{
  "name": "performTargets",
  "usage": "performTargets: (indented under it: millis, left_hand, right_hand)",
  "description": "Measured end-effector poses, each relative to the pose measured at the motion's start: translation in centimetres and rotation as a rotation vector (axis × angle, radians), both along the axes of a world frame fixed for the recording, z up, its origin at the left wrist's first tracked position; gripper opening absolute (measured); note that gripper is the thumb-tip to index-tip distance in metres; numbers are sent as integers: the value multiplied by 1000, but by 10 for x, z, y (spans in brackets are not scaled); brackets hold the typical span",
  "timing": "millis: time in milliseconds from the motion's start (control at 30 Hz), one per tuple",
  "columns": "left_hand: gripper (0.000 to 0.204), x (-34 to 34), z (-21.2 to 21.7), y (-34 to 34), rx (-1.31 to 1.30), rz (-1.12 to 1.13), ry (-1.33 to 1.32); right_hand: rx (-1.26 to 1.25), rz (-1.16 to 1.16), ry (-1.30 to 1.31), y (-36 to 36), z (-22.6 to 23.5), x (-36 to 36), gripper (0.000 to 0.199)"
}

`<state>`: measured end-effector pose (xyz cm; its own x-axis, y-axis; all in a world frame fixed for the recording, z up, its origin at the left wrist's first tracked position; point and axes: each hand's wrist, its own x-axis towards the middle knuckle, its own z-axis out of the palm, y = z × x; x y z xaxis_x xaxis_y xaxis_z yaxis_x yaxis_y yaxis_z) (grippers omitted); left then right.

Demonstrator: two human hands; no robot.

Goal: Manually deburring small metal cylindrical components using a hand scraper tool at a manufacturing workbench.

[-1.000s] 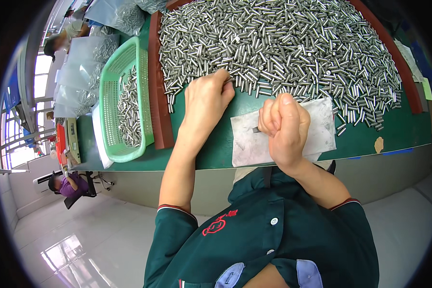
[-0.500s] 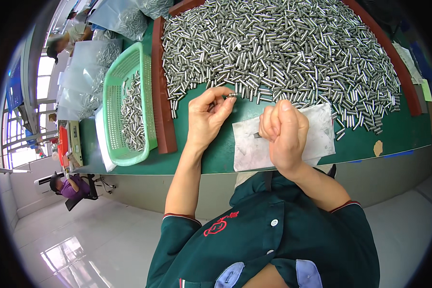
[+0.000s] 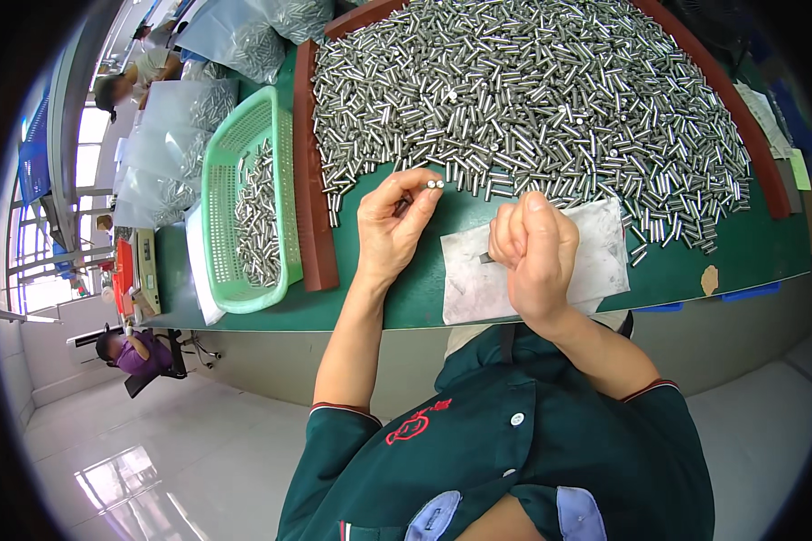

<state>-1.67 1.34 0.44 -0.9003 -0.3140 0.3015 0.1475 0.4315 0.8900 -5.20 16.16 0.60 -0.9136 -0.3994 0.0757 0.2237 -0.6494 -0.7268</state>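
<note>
- Head view, left: my left hand (image 3: 390, 225) is up near the front edge of the pile, thumb and index finger pinching at least two short pins (image 3: 435, 184), round bright ends showing at the fingertips; other fingers curled behind.
- Head view, right: my right hand (image 3: 537, 257) is a tight fist around a dark object (image 3: 485, 258); only a short end pokes out on the left, rest hidden, can't tell what it is.
- Right fist is above a smudged white sheet (image 3: 595, 261) on the green table (image 3: 406, 288); can't tell if it touches.
- Main pin pile (image 3: 532, 99): loose, silver, pointing all ways, beyond both hands, between a left red-brown bar (image 3: 316, 207) and a right red-brown bar (image 3: 756, 149).
- Green basket (image 3: 209, 216), left of left bar, long, perforated sides, more pins (image 3: 259, 216) inside.
- Clear plastic bags (image 3: 158, 162) with metal pieces, left of and beyond basket.
- Tan scrap (image 3: 709, 279) near table's front edge, right side.
- Far left: seated person in purple (image 3: 144, 356), well apart from me.
</note>
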Motion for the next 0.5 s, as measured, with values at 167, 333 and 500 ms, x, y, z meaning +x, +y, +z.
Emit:
performTargets:
  millis: [167, 333, 500]
  left_hand:
    - [8, 1, -3, -3, 97, -9, -15]
    - [9, 11, 1, 0, 698, -106, -217]
    - [7, 18, 1, -2, 1197, -233, -266]
  right_hand:
    - [38, 6, 19, -1, 0, 0, 36]
    - [13, -5, 0, -3, 0, -2, 37]
    - [28, -1, 13, -3, 0, -1, 36]
